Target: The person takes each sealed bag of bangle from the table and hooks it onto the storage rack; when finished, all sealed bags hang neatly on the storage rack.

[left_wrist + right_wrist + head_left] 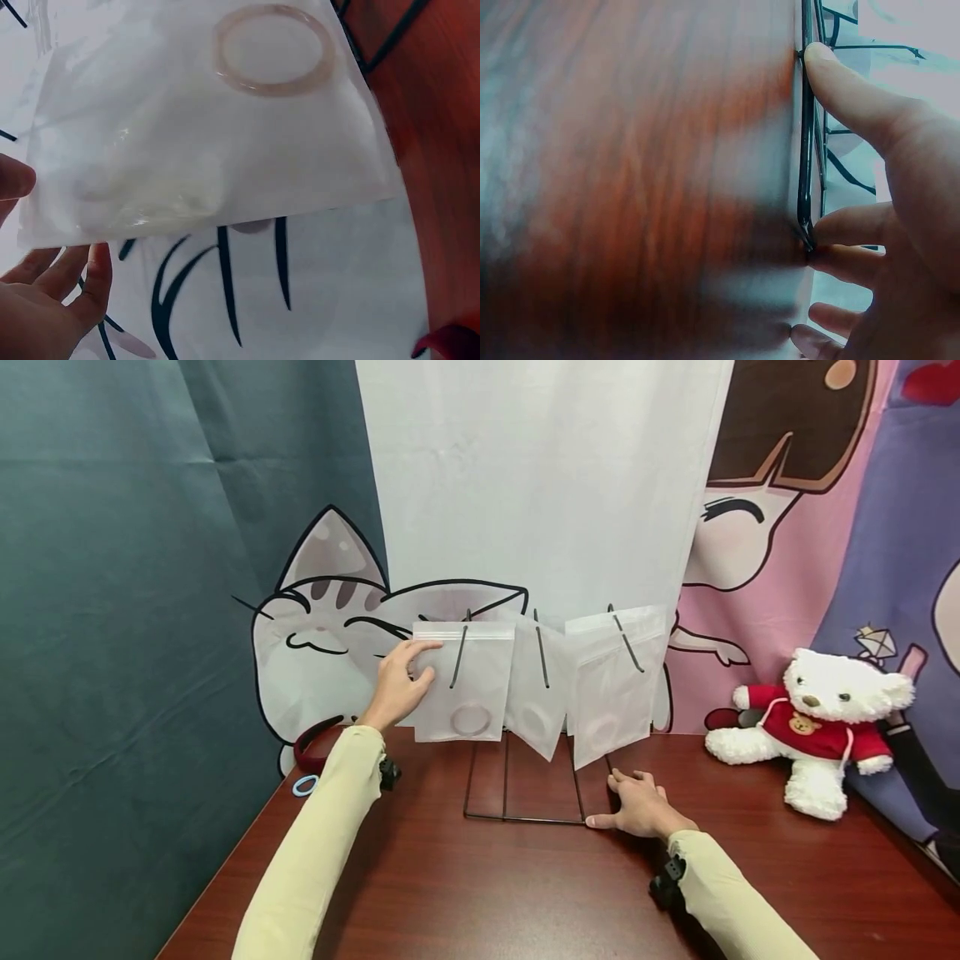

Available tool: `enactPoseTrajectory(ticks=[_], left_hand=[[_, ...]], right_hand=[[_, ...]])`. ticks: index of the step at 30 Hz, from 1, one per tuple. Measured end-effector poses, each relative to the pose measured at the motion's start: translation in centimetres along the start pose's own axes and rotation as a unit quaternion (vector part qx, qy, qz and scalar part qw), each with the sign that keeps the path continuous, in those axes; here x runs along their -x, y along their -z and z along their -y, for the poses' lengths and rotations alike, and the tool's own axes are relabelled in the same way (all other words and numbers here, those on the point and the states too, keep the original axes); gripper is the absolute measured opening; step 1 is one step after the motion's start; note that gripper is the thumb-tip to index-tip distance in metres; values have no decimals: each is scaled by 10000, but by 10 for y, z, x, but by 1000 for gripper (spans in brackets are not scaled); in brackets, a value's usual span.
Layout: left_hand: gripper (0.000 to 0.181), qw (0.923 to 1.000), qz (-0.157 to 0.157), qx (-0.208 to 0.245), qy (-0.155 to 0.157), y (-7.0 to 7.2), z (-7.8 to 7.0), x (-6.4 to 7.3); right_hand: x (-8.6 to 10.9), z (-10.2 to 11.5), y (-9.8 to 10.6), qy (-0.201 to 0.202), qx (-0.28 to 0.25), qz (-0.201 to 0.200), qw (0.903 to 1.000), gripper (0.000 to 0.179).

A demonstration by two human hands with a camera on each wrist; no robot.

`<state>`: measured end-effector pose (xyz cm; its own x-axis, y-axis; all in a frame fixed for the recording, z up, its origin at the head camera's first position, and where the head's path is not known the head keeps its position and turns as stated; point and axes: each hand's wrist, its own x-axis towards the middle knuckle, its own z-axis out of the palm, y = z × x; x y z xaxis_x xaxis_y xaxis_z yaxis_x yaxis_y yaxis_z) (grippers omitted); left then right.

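Three translucent zip bags hang from the hooks of a black wire rack (pixel 525 819). My left hand (pixel 397 681) is at the side edge of the left bag (pixel 457 681), fingers spread; one digit overlaps its front and the other fingertips end behind its edge in the left wrist view. A pinkish bangle (pixel 328 64) shows through this bag. Next to it are the middle bag (pixel 528 693) and the right bag (pixel 615 693). My right hand (pixel 637 806) rests low at the rack's base, the thumb on the front rod and fingers by its corner in the right wrist view.
A dark red headband (pixel 303 752) and a light blue ring (pixel 304 786) lie at the left of the brown table (pixel 480 885). A white teddy bear (pixel 817 727) in a red top sits at the right. Printed curtains hang behind the table.
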<state>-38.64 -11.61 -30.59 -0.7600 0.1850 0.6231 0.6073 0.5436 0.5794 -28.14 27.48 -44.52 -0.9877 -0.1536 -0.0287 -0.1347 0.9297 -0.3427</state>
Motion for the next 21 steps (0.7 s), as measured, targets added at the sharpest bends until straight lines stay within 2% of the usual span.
enactPoseTrajectory(ticks=[6,10,14,17,21], left_hand=[[43,9998,-162,20,117,7,15,17],[39,9983,-516,-2,252,9,24,33],[33,9971,-745,-6,137,9,29,47],[29,9987,-513,17,-38,7,29,58],[25,9996,217,-58,-155,3,27,72]], right_hand=[[-2,0,0,37,3,-5,10000,103],[-2,0,0,28,0,28,10000,103],[-1,-1,1,8,58,49,10000,103],[-2,-2,0,3,98,56,9999,103],[-2,-2,-1,13,120,66,9999,102]])
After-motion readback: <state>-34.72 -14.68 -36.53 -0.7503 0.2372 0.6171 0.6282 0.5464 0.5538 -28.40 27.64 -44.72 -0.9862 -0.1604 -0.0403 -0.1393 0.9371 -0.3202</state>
